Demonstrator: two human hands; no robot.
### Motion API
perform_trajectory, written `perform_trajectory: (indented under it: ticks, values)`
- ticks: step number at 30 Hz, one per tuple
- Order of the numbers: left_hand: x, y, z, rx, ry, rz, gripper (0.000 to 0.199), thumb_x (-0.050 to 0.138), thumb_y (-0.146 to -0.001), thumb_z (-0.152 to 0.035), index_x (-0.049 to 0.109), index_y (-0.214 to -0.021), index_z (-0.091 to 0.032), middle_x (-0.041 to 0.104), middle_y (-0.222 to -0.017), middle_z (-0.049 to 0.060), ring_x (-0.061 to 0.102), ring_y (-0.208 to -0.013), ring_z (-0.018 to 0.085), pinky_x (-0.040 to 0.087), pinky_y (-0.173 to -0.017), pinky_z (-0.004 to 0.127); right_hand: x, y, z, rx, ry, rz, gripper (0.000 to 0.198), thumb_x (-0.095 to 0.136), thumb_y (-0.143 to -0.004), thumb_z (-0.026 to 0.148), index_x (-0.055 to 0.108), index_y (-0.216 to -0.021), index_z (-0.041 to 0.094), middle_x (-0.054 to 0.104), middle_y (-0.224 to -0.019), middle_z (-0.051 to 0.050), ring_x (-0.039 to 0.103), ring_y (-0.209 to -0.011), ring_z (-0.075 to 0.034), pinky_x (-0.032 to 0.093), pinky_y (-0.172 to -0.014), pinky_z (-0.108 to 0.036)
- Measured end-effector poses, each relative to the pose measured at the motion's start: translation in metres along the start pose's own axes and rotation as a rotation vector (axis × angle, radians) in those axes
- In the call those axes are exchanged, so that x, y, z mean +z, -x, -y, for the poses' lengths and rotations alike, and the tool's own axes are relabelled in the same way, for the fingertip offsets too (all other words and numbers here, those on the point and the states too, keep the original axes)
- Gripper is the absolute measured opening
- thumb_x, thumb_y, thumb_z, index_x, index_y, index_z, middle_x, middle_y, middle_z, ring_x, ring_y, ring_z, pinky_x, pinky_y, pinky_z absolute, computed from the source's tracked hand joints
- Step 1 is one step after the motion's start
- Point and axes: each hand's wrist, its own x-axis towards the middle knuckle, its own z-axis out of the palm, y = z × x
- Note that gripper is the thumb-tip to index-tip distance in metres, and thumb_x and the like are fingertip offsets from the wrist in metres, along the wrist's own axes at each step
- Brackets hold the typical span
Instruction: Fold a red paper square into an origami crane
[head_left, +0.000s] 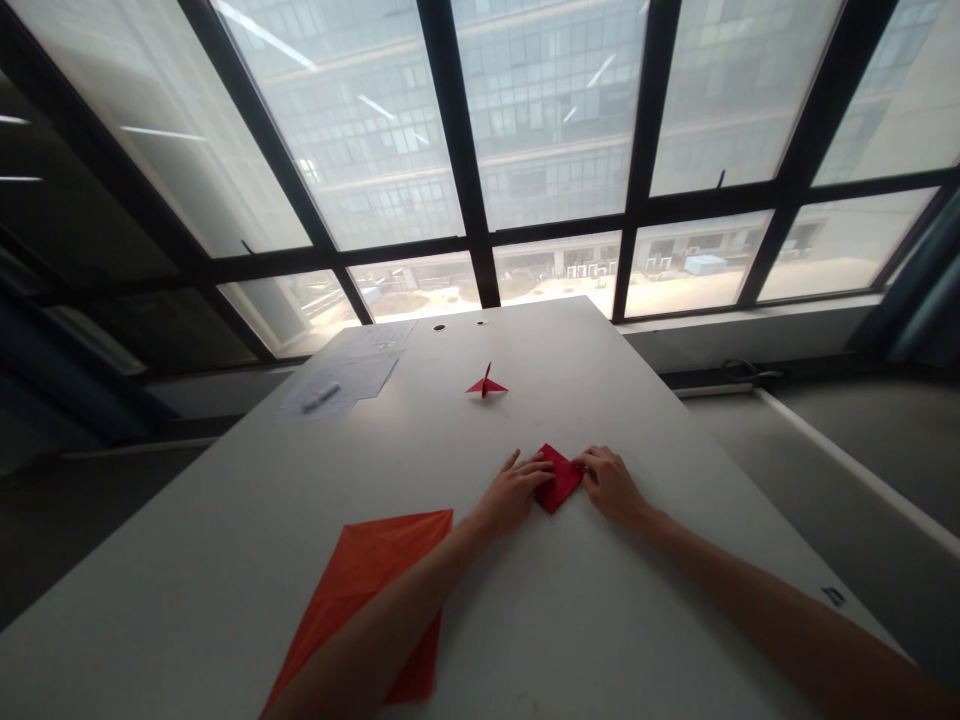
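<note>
A small folded piece of red paper (556, 488) lies on the white table between my two hands. My left hand (514, 492) rests on its left side, fingers stretched out flat over the paper. At the paper's right corner, my right hand (606, 482) pinches the edge between thumb and fingers. Beyond both hands stands a red origami crane (486, 386), its wings spread to the sides. Under and beside my left forearm lie orange and red paper sheets (375, 555), partly hidden by the arm.
The white table (615, 620) stretches away towards large windows (555, 120). Printed paper sheets (360, 370) lie at the far left, with a whitish marker-like stick (321, 396) on them. Round holes (439, 327) pierce the far end. A small dark mark (832, 596) is near the right edge.
</note>
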Motion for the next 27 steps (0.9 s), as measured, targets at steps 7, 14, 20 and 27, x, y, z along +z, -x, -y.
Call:
perform_trajectory:
  ticks: [7,14,20,27]
  values:
    - [-0.001,0.001,-0.003,-0.023,0.005,-0.022,0.051,0.068,-0.085,-0.043,0.055,-0.131,-0.026,0.049,-0.147,0.006,0.033,-0.143,0.025,0.015,-0.121,0.048,-0.006,-0.001,-0.006,-0.157,-0.074,0.102,0.036,0.054,-0.079,0.004,0.071,-0.105,0.025,0.065,-0.101,-0.005,0.057,-0.099,-0.021,0.041,-0.090,-0.035]
    - [0.002,0.000,0.000,-0.028,0.046,-0.088,0.028,0.055,-0.094,-0.029,0.064,-0.120,-0.028,0.062,-0.130,0.004,0.052,-0.126,0.021,0.017,-0.121,0.045,-0.014,-0.006,-0.016,-0.261,-0.107,0.135,0.023,0.069,-0.084,0.025,0.071,-0.107,0.026,0.066,-0.105,-0.006,0.057,-0.101,-0.025,0.044,-0.092,-0.039]
    - [0.003,-0.001,0.002,-0.051,0.154,-0.072,0.027,0.045,-0.095,-0.020,0.063,-0.115,-0.023,0.063,-0.130,0.002,0.055,-0.124,0.021,0.017,-0.121,0.044,-0.017,-0.007,-0.018,-0.321,-0.057,0.128,0.017,0.071,-0.084,0.029,0.073,-0.102,0.027,0.066,-0.108,-0.005,0.057,-0.105,-0.024,0.042,-0.094,-0.039]
    - [0.001,-0.001,0.002,-0.035,0.164,-0.043,0.024,0.060,-0.089,-0.027,0.064,-0.112,-0.023,0.061,-0.135,0.003,0.053,-0.127,0.024,0.016,-0.122,0.045,-0.023,-0.009,-0.013,-0.411,0.012,0.100,0.020,0.056,-0.096,0.028,0.072,-0.086,0.024,0.069,-0.099,-0.005,0.058,-0.097,-0.021,0.040,-0.091,-0.037]
